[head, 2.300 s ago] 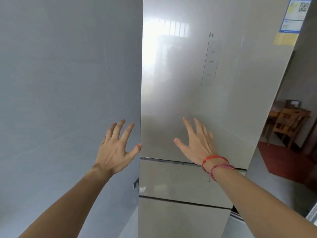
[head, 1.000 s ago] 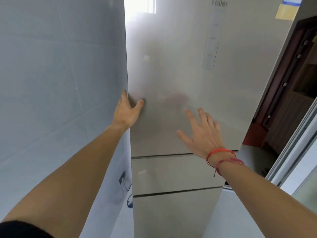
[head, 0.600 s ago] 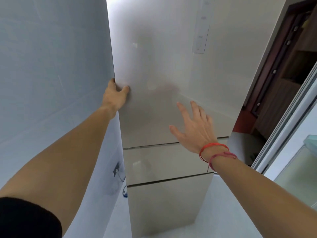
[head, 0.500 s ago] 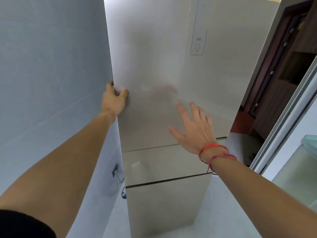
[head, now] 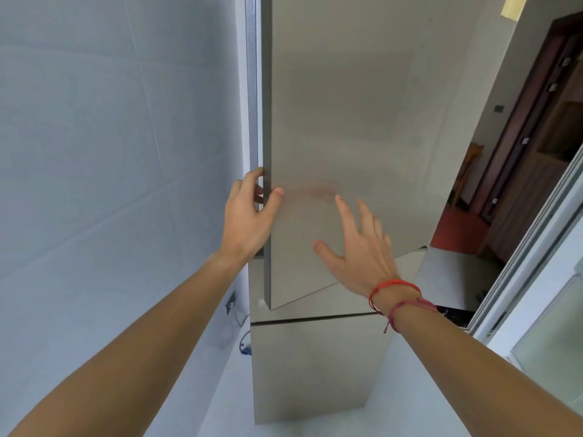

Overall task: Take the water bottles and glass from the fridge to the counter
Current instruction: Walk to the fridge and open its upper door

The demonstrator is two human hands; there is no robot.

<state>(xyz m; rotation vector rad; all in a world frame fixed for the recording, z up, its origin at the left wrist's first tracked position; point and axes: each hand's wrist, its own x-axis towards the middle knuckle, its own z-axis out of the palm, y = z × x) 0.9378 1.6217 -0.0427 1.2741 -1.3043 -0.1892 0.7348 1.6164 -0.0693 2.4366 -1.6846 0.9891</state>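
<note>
A tall beige fridge stands in front of me, and its upper door (head: pixel 347 121) hangs partly swung out toward me. My left hand (head: pixel 249 216) grips the door's left edge, fingers hooked behind it and thumb on the front. In front of the door's lower part, my right hand (head: pixel 356 250) hovers with its fingers spread and nothing in it; red string bracelets circle that wrist. Only a thin strip of the fridge's white inner frame (head: pixel 252 89) shows. The water bottles and the glass are hidden.
A pale tiled wall (head: pixel 110 152) runs close along the left, with a socket and a blue cable (head: pixel 243 339) low down. Two lower fridge drawers (head: pixel 315 357) are closed. A dark wooden doorway (head: pixel 520 152) and a white sliding frame (head: pixel 536 247) lie to the right.
The upper fridge door has swung out from closed, with my left hand pulling its left edge. My right hand has stayed spread in front of the door.
</note>
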